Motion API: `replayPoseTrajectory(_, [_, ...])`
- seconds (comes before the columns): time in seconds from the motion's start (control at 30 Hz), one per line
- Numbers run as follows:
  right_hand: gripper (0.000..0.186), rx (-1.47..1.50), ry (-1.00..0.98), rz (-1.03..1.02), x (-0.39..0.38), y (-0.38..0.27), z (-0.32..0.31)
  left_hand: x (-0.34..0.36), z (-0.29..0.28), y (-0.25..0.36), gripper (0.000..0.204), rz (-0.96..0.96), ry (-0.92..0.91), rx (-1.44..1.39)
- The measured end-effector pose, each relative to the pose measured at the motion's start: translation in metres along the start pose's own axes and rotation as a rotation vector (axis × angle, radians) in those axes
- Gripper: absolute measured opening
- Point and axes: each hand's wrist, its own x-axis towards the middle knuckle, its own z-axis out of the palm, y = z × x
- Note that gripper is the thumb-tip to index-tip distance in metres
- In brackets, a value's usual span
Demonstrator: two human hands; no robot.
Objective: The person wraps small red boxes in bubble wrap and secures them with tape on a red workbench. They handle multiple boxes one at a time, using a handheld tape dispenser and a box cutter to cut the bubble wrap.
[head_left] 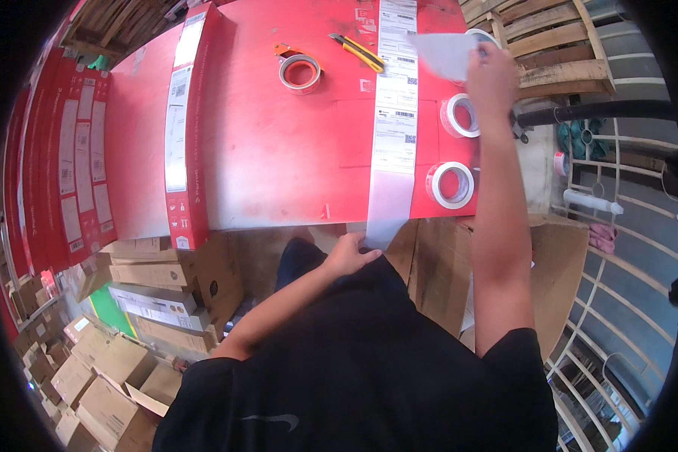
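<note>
A long strip of printed white labels [395, 113] runs down the red tabletop [279, 158], and its blank lower end hangs over the front edge. My left hand [349, 255] pinches the left side of that hanging end. At the far right, my right hand [493, 79], slightly blurred, grips a whitish sheet [442, 54] that looks like a loose label, held above the table beside the strip. Two tape rolls [459, 115] [450, 185] lie near my right forearm. Another tape roll [481, 35] is partly hidden behind the sheet and hand.
A yellow utility knife [361, 54] and an orange tape dispenser [300, 73] lie left of the strip. A long red box [186, 128] rests across the table, with several red boxes [68, 162] further left. Cardboard boxes [113, 403] fill the lower left; a wire rack [618, 301] stands right.
</note>
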Motion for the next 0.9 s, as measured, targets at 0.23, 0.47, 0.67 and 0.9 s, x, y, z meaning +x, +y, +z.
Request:
replayPoseTrajectory(0.23, [0.041, 0.827, 0.014, 0.230, -0.040, 0.007, -0.044, -0.072, -0.167, 0.023, 0.052, 0.400, 0.849, 0.775])
replayPoseTrajectory(0.47, [0.046, 1.358, -0.072, 0.494, -0.018, -0.043, -0.057, -0.182, -0.399, -0.057, 0.100, -0.206, 0.973, 0.619])
replayPoseTrajectory(0.67, [0.048, 1.169, 0.043, 0.044, 0.037, -0.183, -0.078, -0.216, -0.432, -0.111, 0.096, -0.230, 1.076, 0.757])
replayPoseTrajectory(0.9, [0.049, 0.731, 0.202, -0.679, -0.046, -0.426, -0.011, -0.223, -0.418, -0.101, 0.090, -0.284, 1.256, 0.728])
